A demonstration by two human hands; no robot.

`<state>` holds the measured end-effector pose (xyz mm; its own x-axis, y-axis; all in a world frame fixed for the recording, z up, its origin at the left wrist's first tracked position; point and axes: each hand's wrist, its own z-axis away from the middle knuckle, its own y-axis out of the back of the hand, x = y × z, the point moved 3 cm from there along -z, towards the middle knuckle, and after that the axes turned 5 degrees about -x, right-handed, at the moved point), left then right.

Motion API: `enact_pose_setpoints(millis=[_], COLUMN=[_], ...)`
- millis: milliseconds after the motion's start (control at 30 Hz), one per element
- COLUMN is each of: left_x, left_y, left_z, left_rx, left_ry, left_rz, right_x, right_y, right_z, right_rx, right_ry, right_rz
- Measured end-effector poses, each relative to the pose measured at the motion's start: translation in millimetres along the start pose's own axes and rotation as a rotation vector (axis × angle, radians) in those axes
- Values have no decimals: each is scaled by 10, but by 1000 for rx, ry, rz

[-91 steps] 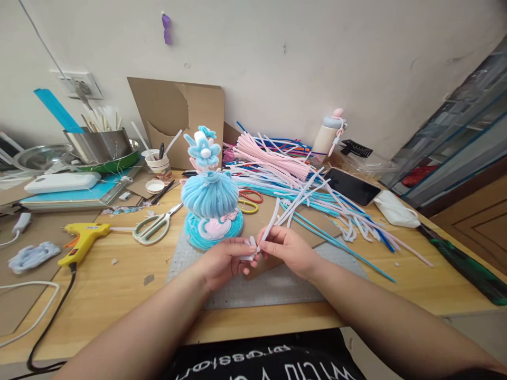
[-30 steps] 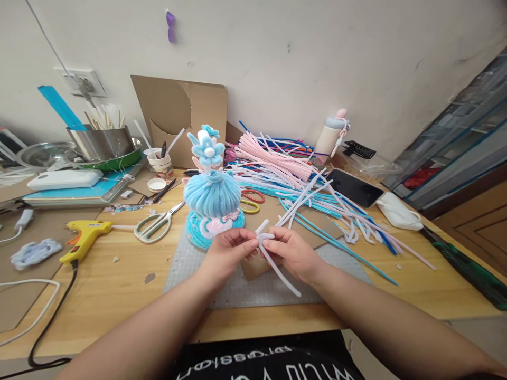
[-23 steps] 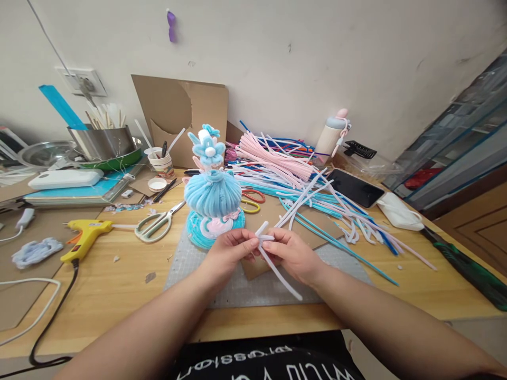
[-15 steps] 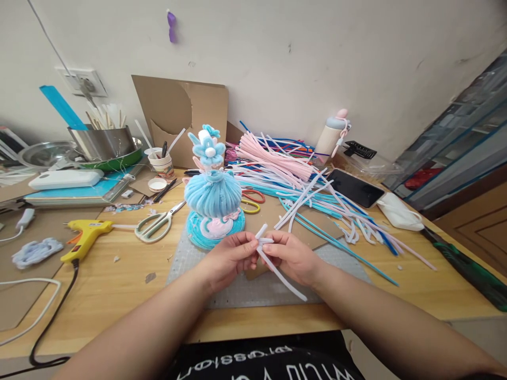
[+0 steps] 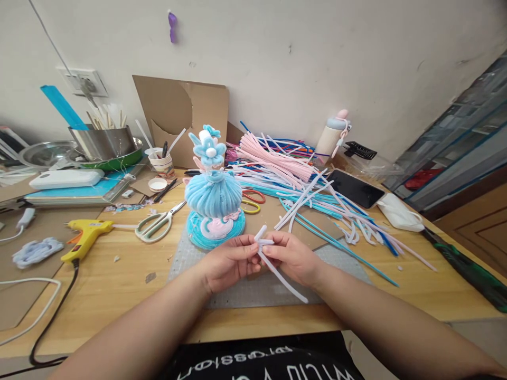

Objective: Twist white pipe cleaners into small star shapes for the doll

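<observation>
- Head view: fuzzy white stems (image 5: 279,275), crossed with short ends and one long curved tail, are between the hands over the flat grey mat (image 5: 253,295).
- Beyond the left hand (image 5: 232,259), a fluffy blue ornament (image 5: 214,194) leaves little room; the wooden table (image 5: 253,321) edge runs nearer.
- Left and right hand (image 5: 293,257) pinch the stems, thumbs uppermost.

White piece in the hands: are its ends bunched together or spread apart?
Spread apart: between the left hand and right hand, the white piece shows two short ends pointing different ways and one longer tail.
</observation>
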<state>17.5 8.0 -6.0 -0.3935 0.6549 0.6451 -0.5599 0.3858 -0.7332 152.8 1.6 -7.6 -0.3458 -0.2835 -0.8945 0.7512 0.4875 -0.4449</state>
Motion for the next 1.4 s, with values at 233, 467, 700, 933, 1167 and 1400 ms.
enact_pose_setpoints(millis=[233, 467, 700, 933, 1167, 1400], left_x=[89, 175, 187, 220, 254, 233], left_y=[-28, -68, -111, -96, -108, -96], left_z=[-23, 56, 101, 110, 102, 67], left_rx=[175, 325, 264, 291, 295, 264], left_ry=[-280, -558, -636, -669, -532, -445], left_rz=[-425, -874, -1001, -1038, -953, -838], right_x=[-21, -24, -62, -68, -60, -68], right_y=[71, 38, 6, 41, 24, 27], right_z=[-5, -9, -18, -11, -10, -5], right_rx=[164, 171, 102, 73, 73, 115], right_ry=[84, 22, -26, -9, -19, -16], right_rz=[144, 0, -18, 161, 167, 144])
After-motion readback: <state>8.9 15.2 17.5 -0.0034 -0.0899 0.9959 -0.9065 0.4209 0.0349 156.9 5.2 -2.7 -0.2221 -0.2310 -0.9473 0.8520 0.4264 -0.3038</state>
